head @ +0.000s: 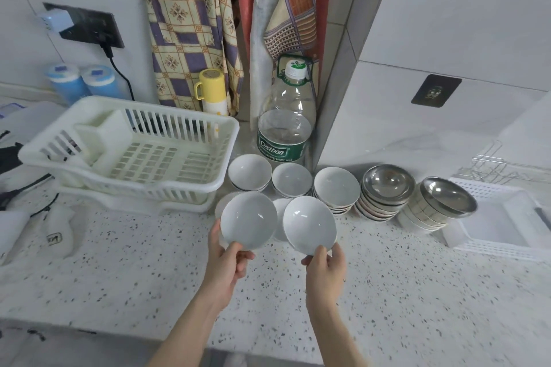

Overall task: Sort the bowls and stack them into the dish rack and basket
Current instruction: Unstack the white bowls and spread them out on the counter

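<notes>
Near edge: speckled counter point(387, 292), two bare forearms reaching in from below.

Left hand point(228, 262) holding a white bowl point(249, 219) by its near rim, thumb on the inside, fingers point(215, 237) curled behind; bowl tilted toward camera, raised off the counter.

Right hand point(326, 267) pinching a second white bowl point(308, 223) at its near rim, thumb on the inner face, fingers point(339, 250) wrapped under; also tilted, just beside the first, not touching.

Behind these, partly hidden: more white bowls low on the counter, count unclear.

Next row, left to right: three stacks of white bowls point(250, 171) point(291, 180) point(337, 189), then a stack topped by a steel bowl point(387, 185), then a leaning stack with a steel bowl point(448, 197) on top, resting against the white basket point(495, 247) at right.

Left, mid-distance: cream dish rack point(134, 155) on its tray, nothing in it.

Farther back: clear water bottle point(286, 125) in the corner, yellow flask point(211, 91), two blue canisters point(82, 82), patterned cloths point(190, 24) hanging on the wall.
</notes>
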